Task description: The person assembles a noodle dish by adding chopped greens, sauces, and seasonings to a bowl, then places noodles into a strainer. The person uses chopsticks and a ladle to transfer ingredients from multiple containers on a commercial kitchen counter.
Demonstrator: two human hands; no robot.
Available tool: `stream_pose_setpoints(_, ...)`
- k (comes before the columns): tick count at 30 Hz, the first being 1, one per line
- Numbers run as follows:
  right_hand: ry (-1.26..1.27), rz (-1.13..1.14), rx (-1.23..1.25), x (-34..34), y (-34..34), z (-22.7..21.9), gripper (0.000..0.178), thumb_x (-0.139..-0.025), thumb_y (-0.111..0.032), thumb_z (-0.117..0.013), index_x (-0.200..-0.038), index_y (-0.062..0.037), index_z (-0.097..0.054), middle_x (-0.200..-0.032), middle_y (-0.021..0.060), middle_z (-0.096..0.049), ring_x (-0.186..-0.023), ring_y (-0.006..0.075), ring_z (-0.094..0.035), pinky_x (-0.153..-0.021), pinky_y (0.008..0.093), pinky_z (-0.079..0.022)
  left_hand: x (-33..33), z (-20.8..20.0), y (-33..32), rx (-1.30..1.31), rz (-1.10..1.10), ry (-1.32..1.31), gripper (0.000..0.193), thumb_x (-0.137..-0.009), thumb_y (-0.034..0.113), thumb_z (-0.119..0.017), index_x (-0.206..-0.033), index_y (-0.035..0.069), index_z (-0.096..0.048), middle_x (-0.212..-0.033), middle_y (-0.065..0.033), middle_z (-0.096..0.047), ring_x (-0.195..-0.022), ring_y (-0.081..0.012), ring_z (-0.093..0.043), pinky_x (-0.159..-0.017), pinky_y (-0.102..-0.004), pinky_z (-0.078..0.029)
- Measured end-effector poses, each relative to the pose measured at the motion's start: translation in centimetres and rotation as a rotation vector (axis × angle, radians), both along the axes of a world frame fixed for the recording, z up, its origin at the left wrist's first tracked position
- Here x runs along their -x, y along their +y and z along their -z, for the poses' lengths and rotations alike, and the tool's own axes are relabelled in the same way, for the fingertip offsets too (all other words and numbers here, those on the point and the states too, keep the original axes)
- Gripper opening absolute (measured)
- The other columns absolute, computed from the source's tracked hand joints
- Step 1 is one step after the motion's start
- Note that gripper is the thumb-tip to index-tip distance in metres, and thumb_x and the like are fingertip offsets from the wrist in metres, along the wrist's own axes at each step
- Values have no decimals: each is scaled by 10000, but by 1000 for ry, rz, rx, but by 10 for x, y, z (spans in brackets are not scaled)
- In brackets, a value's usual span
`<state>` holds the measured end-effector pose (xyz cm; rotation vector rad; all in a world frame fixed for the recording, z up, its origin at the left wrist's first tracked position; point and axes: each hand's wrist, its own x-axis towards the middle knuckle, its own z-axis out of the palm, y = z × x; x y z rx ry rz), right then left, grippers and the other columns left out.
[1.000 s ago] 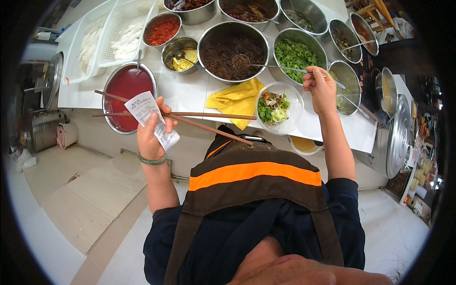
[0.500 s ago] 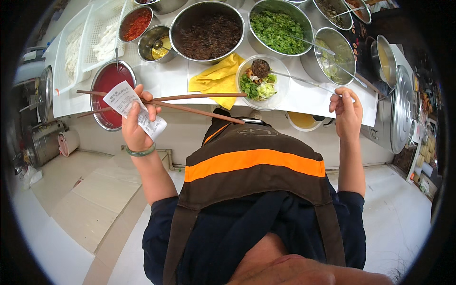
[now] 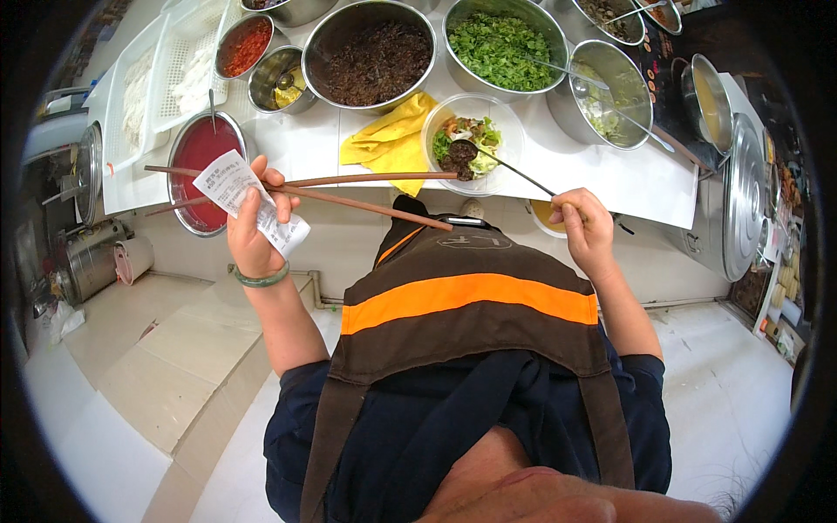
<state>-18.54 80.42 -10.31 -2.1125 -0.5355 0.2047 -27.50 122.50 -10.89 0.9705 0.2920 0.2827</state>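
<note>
My left hand [image 3: 255, 218] is closed around a white printed paper slip [image 3: 228, 181] and a pair of long brown chopsticks [image 3: 366, 179], which cross and stretch right toward a clear plastic bowl [image 3: 515, 144]. My right hand [image 3: 584, 228] grips the end of a thin long-handled spoon [image 3: 513, 168]. The spoon's dark head rests over the near side of the bowl, with dark chopped topping [image 3: 455, 159] at it. Chopped greens and pale shredded vegetables [image 3: 478, 131] lie inside the bowl. Whether the topping touches the chopstick tip, I cannot tell.
A yellow cloth [image 3: 388, 139] lies left of the bowl. Behind stand steel basins of dark topping [image 3: 370, 65], chopped greens [image 3: 506, 48] and pale vegetables [image 3: 602, 96]. Red liquid fills a pot [image 3: 209, 144] at left, beside white baskets [image 3: 187, 70]. A lidded steel pot [image 3: 741, 200] stands right.
My right hand has moved left and nearer to me, drawing the spoon back. The dark topping has shifted from the bowl's far side to its near side. My left hand keeps its hold.
</note>
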Motion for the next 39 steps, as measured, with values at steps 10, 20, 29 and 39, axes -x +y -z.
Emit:
stream_pose_setpoints(10,455,442,-396,-16,-22,7,230,-958,-179,-479,-995,21,-587,-812,84,-600,-668,109,-566,-637,227,-470,5,1,4,22,-26,7,386,-907,112,-435,-1252,-60,-462,-1000,-151,-547,-613,-136,-517,-700,-329,-524)
stream_pose_setpoints(20,378,368,-652,-79,50,-14,189,-937,-151,-511,-1012,3,-589,-806,116,-624,-636,140,-584,-627,284,-502,2,5,13,56,-35,3,372,-893,105,-447,-1230,-45,-495,-985,-140,-558,-609,-141,-520,-678,-323,-507)
stream_pose_setpoints(29,456,-32,-358,-119,196,56,208,-895,-139,-548,-1009,32,-580,-870,93,-639,-789,140,-627,-704,271,-497,5,10,30,62,-77,51,367,-888,111,-454,-1221,-36,-504,-969,-135,-561,-599,-138,-520,-668,-320,-511)
stream_pose_setpoints(39,-270,125,342,-226,201,41,392,-850,-301,-598,-1108,-8,-561,-1012,183,-594,-895,313,-605,-795,397,-476,9,24,63,47,-138,126,370,-915,112,-410,-1251,-29,-471,-991,-117,-540,-603,-125,-500,-670,-312,-476)
